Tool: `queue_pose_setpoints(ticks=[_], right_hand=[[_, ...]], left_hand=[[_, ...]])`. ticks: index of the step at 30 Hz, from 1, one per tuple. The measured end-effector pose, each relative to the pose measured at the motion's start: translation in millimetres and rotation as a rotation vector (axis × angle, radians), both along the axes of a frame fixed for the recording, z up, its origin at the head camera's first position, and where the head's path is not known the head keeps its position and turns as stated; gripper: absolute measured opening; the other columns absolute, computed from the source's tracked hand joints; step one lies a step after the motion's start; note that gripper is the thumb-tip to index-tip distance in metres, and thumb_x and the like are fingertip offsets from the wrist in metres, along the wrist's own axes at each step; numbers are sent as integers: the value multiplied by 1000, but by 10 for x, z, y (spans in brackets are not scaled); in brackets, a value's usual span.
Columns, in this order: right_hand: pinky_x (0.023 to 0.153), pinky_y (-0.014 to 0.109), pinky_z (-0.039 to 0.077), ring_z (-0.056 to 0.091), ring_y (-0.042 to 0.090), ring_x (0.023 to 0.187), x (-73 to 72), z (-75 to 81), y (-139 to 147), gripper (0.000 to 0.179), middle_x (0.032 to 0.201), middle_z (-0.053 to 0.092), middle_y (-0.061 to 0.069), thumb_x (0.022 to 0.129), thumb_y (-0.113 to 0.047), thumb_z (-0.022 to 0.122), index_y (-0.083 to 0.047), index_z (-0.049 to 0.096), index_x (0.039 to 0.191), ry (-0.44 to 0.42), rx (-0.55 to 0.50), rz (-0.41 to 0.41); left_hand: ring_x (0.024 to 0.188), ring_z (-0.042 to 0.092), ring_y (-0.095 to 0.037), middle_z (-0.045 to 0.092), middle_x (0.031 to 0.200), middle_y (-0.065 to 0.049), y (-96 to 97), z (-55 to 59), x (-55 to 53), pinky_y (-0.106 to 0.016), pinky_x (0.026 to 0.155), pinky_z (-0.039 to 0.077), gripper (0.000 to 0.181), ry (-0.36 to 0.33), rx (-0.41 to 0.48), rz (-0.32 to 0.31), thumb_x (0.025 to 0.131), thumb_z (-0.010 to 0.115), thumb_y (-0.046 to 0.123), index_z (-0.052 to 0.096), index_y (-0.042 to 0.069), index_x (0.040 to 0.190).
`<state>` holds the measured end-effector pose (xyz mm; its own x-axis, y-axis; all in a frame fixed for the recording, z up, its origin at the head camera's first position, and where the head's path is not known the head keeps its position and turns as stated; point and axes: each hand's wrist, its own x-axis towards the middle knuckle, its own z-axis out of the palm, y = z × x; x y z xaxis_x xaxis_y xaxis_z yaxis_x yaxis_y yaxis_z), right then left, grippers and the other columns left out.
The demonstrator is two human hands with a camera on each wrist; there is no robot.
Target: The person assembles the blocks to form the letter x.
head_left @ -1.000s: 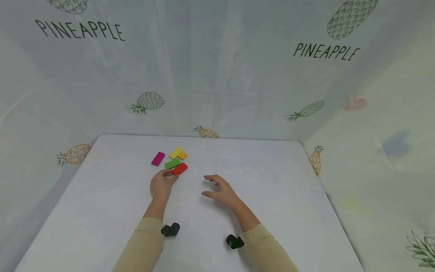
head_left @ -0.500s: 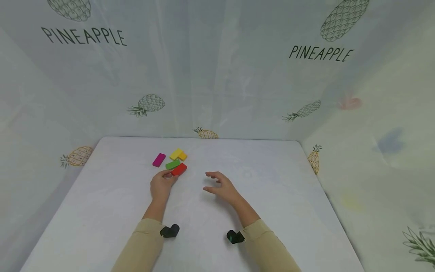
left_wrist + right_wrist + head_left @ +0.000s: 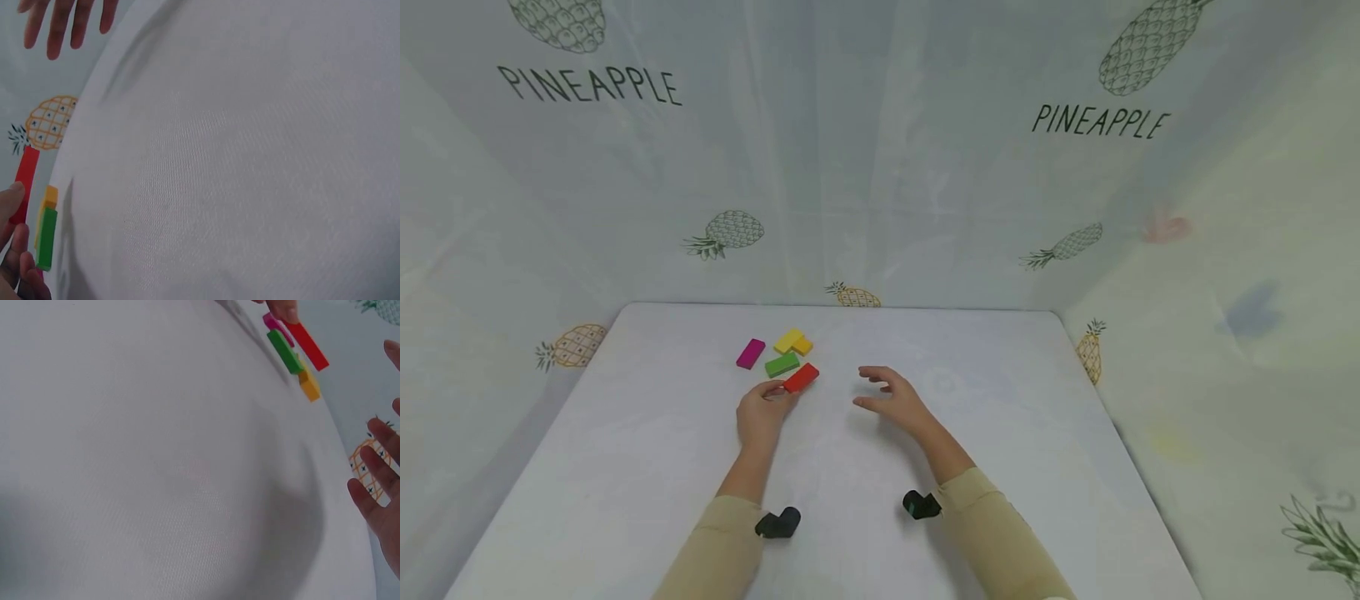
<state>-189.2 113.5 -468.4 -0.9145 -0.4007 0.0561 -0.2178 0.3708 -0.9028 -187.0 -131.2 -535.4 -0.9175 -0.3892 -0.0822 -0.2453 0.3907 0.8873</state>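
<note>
1. The red block [image 3: 802,378] is pinched between the thumb and fingers of the person's left hand [image 3: 762,418], just beside the green block [image 3: 782,365], on its near side.
2. Beyond the green one I see a yellow block [image 3: 788,340] and an orange-yellow block [image 3: 803,345] together, with a magenta block [image 3: 751,353] to their left.
3. The right hand [image 3: 898,406] hovers free over the white table [image 3: 1000,417], fingers parted, near the red block.
4. Behind hangs a pale curtain [image 3: 880,167] printed with pineapples [image 3: 734,229].

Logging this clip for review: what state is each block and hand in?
Red block, pinched in the left hand
Left hand, gripping that block
Right hand, holding nothing, fingers apart
Green block, lying on the table
Magenta block, lying unheld
Yellow block, lying unheld
Orange block, lying unheld
</note>
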Motion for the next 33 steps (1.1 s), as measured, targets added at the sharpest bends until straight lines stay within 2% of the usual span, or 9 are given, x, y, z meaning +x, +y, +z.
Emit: queue_pose_setpoints(ticks=[2,9,19,27,33], right_hand=[[102,57,36,46,39,125,-30,-24,16,52,135,53,21,89,-10,71,1,52,136,11,-6,0],[102,48,40,49,25,125,-249,-340,42,53,134,56,7,87,-16,74,-11,54,136,0,28,-51],[102,47,40,51,24,121,-286,-401,58,53,131,59,5,85,-11,75,-12,56,134,-32,-13,-45],[104,55,35,47,36,126,-297,-517,40,57,136,54,18,85,-6,74,-1,51,137,-60,-70,0],[103,47,39,50,27,123,-312,-556,24,59,132,58,6,84,-14,78,-3,53,136,-61,-20,-7]], left_hand=[[88,56,-24,69,102,-7,33,6,16,-34,71,45,35,10,5,-1,83,79,25,70,9,114],[84,55,-23,69,98,-4,123,42,95,-34,69,44,32,27,-4,-10,83,78,25,72,11,111],[87,54,-23,68,99,-3,228,84,266,-33,69,46,32,-7,17,-9,85,76,26,71,13,113],[88,52,-22,68,100,-4,253,43,411,-32,69,45,32,-10,26,-15,85,77,25,71,12,113],[86,52,-23,68,97,-5,224,8,474,-31,66,44,32,-9,-13,-15,84,78,25,71,10,112]])
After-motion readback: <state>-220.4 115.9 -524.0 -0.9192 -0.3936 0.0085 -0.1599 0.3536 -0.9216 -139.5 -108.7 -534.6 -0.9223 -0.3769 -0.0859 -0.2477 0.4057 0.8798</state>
